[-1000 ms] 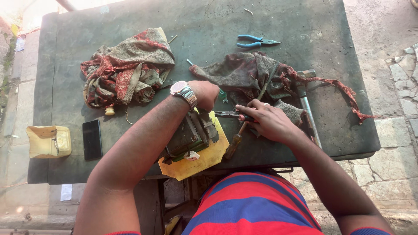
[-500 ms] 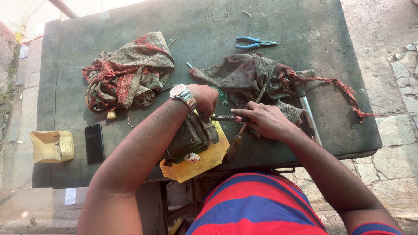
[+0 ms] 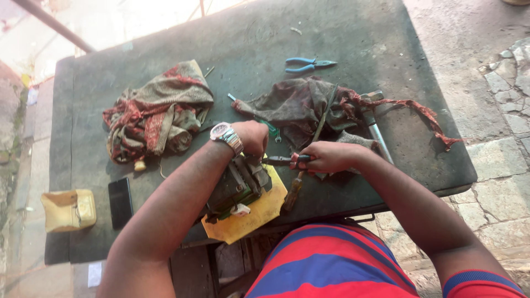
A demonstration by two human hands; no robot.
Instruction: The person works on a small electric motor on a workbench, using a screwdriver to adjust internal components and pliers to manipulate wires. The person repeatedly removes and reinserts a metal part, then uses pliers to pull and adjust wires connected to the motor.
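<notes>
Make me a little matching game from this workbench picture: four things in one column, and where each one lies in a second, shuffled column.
Things:
1. blue-handled pliers
2. black phone
3. wristwatch
4. yellow board

Places:
A. under the dark green device, at the table's near edge
B. on the left hand side's wrist
C. at the far side of the table, beyond the dark rag
D. flat on the table next to the yellow box

Pairs: 1-C, 2-D, 3-B, 4-A
</notes>
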